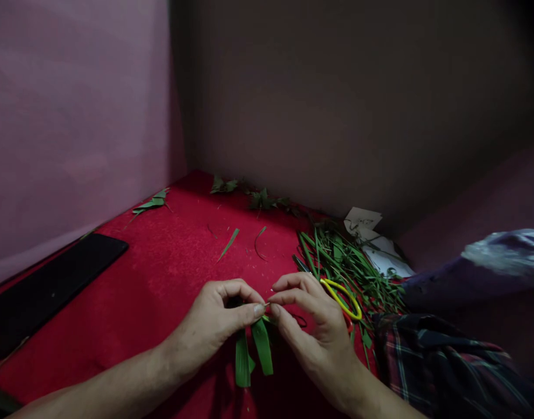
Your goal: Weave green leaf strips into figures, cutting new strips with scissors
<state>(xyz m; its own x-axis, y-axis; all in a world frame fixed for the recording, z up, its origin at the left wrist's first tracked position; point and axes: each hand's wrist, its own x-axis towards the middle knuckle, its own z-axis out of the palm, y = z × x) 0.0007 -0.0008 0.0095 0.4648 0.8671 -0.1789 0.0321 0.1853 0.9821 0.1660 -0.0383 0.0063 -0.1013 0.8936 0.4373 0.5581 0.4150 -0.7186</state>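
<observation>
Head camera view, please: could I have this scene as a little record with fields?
left hand: thumb and forefinger pinching a thin, pale stem
right hand: fingertips close to that stem; contact unclear
below fingertips: flat, green leaf strips
beside right hand: yellow-handled metal scissors, partly hidden; heap of long green stems
surface: deep red, fabric-like covering
left edge: flat black rectangular slab
lower right: dark plaid cloth
</observation>
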